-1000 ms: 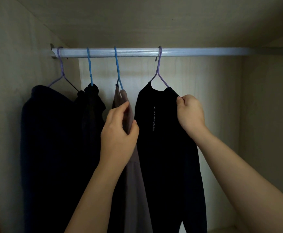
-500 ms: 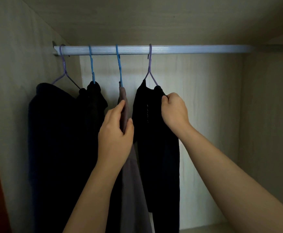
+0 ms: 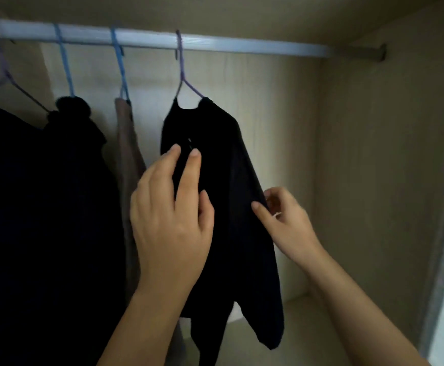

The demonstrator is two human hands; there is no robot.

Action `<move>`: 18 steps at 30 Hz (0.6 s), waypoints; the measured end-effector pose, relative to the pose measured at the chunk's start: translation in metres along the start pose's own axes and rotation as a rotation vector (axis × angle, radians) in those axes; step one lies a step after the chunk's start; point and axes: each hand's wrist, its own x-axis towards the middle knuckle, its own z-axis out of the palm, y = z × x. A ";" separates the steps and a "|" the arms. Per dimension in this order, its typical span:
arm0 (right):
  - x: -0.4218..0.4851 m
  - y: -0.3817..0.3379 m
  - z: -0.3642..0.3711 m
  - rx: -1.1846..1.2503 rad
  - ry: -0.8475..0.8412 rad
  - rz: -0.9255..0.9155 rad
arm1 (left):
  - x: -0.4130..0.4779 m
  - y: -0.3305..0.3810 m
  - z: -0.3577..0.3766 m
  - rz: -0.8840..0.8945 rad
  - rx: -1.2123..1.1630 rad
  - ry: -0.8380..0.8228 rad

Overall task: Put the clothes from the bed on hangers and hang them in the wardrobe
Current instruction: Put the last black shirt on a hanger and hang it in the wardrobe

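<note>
Black long-sleeved top (image 3: 221,167), purple wire hanger (image 3: 181,72): left hand (image 3: 173,215) flat on front, fingers straight; right hand (image 3: 287,220) pinching sleeve (right side). Risk: a tug slips it off.

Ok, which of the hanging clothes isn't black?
The brownish-beige garment on the right-hand blue plastic hanger, third from the left on the white rail; the rest, like the black long-sleeved top beside it, look black or near-black.

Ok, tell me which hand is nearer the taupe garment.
Left. The left hand is right beside the taupe garment, fingers over the black top; the right hand is at that top's far sleeve.
</note>
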 end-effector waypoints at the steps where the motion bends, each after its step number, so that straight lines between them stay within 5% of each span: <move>1: -0.013 0.011 -0.010 -0.009 -0.017 0.017 | -0.006 0.008 0.004 0.008 -0.049 -0.039; 7: -0.058 0.063 -0.099 -0.295 0.288 -0.011 | -0.037 0.048 0.033 -0.145 -0.286 -0.329; 12: -0.063 0.096 -0.162 -0.446 0.658 0.160 | -0.046 0.082 0.062 -0.302 -0.274 -0.365; 18: -0.051 0.135 -0.190 -0.528 0.463 0.495 | -0.045 0.092 0.082 -0.406 -0.275 -0.270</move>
